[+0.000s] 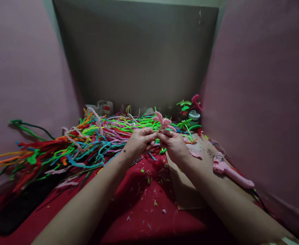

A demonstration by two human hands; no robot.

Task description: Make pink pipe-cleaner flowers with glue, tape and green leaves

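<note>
A pink pipe-cleaner flower (pixel 162 121) with fuzzy petals stands upright between my two hands, above the middle of the table. My left hand (pixel 142 139) pinches at its base from the left, thumb and forefinger closed. From the right, the fingers of my right hand (pixel 173 143) are also closed on the flower's base, close to the left fingertips. Fingers cover the lower part of the flower. Just behind and left of the hands spreads a large pile of loose pipe cleaners (pixel 113 131) in many colours.
A pink glue gun (pixel 232 172) lies on a brown board (pixel 187 190) at the right. Behind it stand a pale-lidded jar (pixel 194 117) and a green pipe-cleaner piece (pixel 185 125). Fuzz scraps dot the red cloth (pixel 141 217). Pink panels (pixel 261 85) flank both sides.
</note>
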